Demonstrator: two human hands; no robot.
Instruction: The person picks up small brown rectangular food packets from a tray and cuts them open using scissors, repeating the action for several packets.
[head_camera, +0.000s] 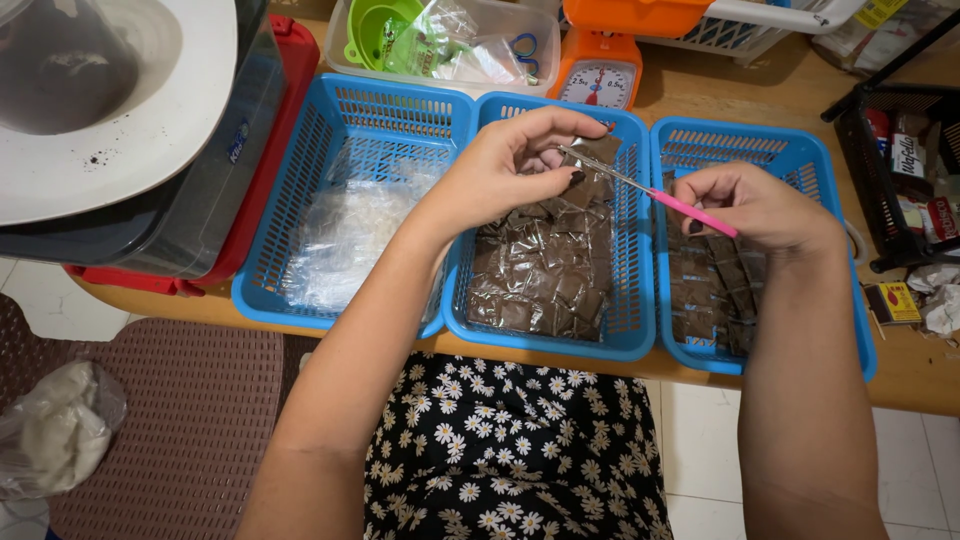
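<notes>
My left hand (520, 160) pinches a small clear packet (592, 152) of dark brown stuff above the middle blue basket (630, 330). My right hand (760, 205) grips a thin pink-handled tool (690, 213), its metal end touching the packet. The middle basket holds a heap of filled brown packets (540, 280). The left basket (270, 270) holds empty clear bags (350, 230), and the right basket (800, 150) has more brown packets in rows. An orange scale (598, 75) stands behind the baskets on the wooden table (910, 375).
</notes>
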